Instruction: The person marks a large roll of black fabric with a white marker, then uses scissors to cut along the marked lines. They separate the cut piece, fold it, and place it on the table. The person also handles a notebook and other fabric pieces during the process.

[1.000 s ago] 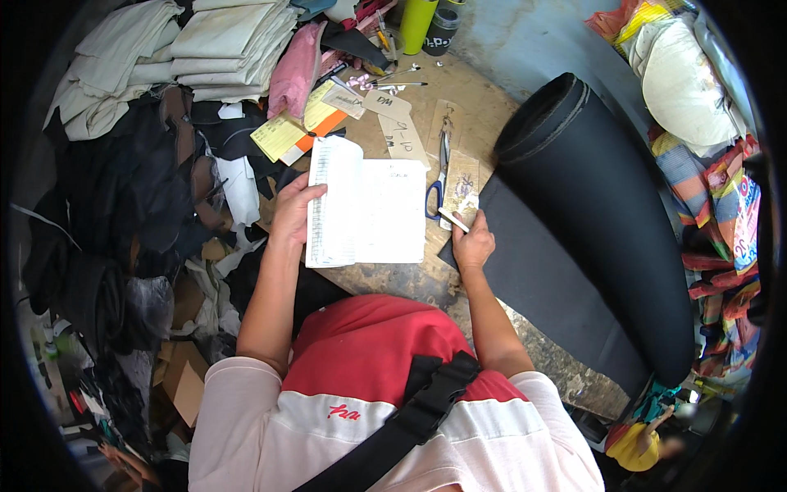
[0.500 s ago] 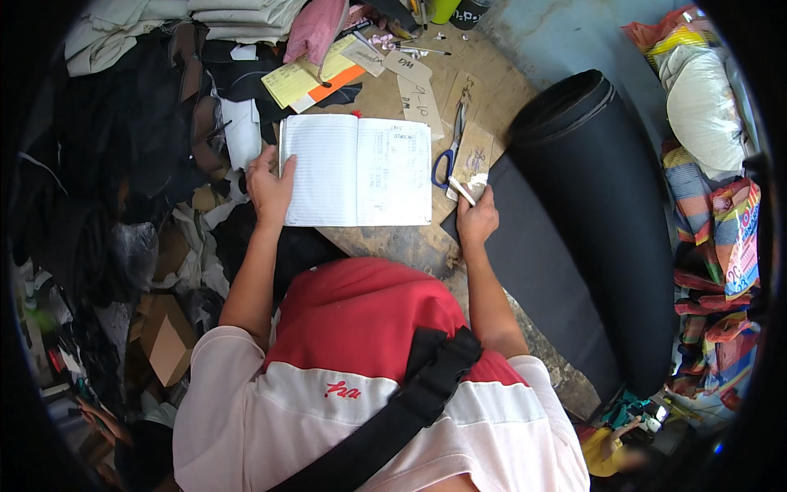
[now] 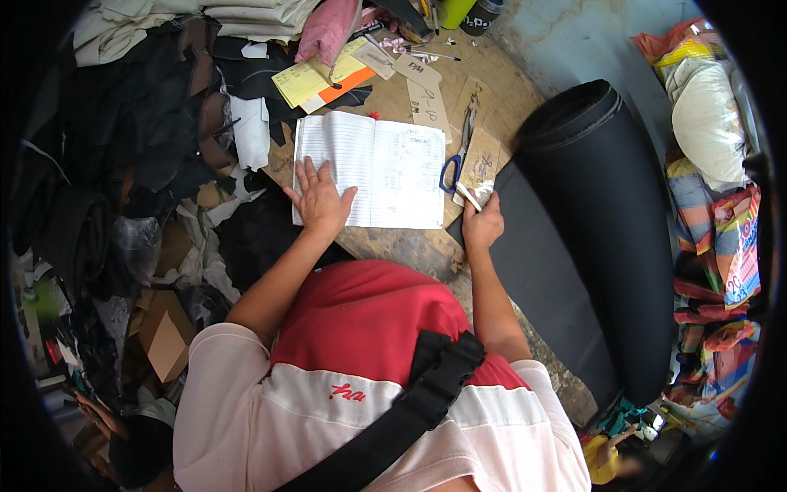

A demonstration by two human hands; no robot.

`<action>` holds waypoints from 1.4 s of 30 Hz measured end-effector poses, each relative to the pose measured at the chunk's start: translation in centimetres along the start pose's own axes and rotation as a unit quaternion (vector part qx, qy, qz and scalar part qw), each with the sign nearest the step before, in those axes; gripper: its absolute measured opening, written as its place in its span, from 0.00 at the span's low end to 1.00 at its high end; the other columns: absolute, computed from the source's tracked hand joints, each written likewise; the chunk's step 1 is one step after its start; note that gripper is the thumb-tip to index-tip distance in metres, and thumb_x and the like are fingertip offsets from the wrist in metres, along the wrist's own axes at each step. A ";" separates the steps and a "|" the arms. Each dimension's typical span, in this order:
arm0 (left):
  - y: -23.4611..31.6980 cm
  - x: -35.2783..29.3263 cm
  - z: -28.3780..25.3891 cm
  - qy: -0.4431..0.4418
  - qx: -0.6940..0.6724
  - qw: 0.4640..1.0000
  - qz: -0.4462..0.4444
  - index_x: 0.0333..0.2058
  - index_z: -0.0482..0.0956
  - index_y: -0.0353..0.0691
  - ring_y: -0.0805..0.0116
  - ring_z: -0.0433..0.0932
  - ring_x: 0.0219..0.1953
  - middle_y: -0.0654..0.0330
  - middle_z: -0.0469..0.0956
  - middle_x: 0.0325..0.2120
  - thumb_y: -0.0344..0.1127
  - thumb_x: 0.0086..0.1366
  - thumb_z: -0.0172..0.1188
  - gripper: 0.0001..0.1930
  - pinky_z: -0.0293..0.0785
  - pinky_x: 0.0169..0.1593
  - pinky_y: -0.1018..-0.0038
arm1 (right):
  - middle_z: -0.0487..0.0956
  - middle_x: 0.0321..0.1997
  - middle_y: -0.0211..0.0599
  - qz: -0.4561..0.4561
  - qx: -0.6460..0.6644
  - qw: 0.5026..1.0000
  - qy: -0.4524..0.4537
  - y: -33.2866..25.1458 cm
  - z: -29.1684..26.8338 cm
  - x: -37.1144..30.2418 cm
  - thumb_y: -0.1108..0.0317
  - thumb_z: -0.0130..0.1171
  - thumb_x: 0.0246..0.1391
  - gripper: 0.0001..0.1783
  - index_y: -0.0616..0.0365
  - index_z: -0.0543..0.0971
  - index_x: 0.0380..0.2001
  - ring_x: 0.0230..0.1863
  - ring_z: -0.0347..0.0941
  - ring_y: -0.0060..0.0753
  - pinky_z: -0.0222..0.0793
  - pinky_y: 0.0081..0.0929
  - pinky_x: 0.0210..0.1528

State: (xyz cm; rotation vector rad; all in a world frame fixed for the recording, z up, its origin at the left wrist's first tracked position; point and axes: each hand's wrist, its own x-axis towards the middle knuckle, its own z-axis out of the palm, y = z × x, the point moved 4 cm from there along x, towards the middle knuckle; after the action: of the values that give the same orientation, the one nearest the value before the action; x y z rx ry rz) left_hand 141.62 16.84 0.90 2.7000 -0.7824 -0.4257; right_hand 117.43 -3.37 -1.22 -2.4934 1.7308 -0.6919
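An open notebook [image 3: 410, 193] lies on the wooden table, its left page lined and its right page bearing handwriting. My left hand [image 3: 322, 199] rests flat on the lower part of the left page, fingers spread. Right of the notebook, my right hand [image 3: 484, 221] is closed round a white pen-like stick [image 3: 467, 196] whose tip points up and left; its exact kind is unclear. Just beyond that hand are blue-handled scissors [image 3: 450, 173], blades pointing away from me, beside a brown card piece [image 3: 482, 154].
A large black roll of material [image 3: 602, 213] stretches along the right side. Yellow and orange papers [image 3: 324, 78], card patterns [image 3: 428, 102] and pens lie at the back. Black scraps [image 3: 156, 123] are heaped at left. Patterned bags [image 3: 725, 246] hang at far right.
My left hand has moved from the notebook's left edge onto its left page, and its fingers have spread. The right hand still grips the white stick. The view has shifted slightly.
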 end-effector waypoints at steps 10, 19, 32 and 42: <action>4.1 -3.9 -2.1 0.015 -0.541 0.788 0.294 0.58 0.53 0.33 0.47 0.58 0.60 0.43 0.55 0.57 0.45 0.49 0.68 0.44 0.60 0.57 0.54 | 0.78 0.28 0.52 -0.017 0.008 1.000 0.019 -0.1 -0.1 -0.1 0.48 0.58 0.47 0.28 0.65 0.74 0.40 0.26 0.74 0.54 0.67 0.41 0.31; 0.2 -2.5 1.5 0.045 -0.064 0.996 0.034 0.62 0.42 0.32 0.37 0.38 0.64 0.32 0.43 0.60 0.54 0.49 0.63 0.52 0.33 0.61 0.41 | 0.78 0.28 0.52 -0.012 -0.005 1.000 0.016 0.0 0.0 0.0 0.48 0.59 0.47 0.29 0.65 0.74 0.41 0.27 0.74 0.53 0.67 0.40 0.32; 3.9 -3.8 0.1 -0.025 -0.448 0.872 0.197 0.61 0.46 0.37 0.50 0.54 0.62 0.43 0.53 0.59 0.34 0.49 0.67 0.46 0.62 0.57 0.61 | 0.78 0.29 0.53 0.010 0.003 1.000 -0.010 -0.1 0.0 0.0 0.48 0.59 0.46 0.29 0.65 0.74 0.41 0.26 0.73 0.55 0.68 0.42 0.33; 4.5 -4.5 0.9 0.035 -0.560 0.752 0.345 0.62 0.44 0.37 0.48 0.50 0.63 0.47 0.40 0.63 0.48 0.50 0.67 0.50 0.66 0.55 0.56 | 0.78 0.30 0.52 0.012 -0.014 1.000 -0.012 -0.2 -0.1 0.0 0.48 0.59 0.46 0.29 0.64 0.74 0.42 0.26 0.73 0.55 0.68 0.42 0.33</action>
State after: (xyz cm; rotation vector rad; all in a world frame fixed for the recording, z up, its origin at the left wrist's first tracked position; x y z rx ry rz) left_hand 135.60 15.52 2.62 1.1918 -0.9828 -0.4002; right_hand 117.58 -3.27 -1.05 -2.4843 1.7719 -0.6386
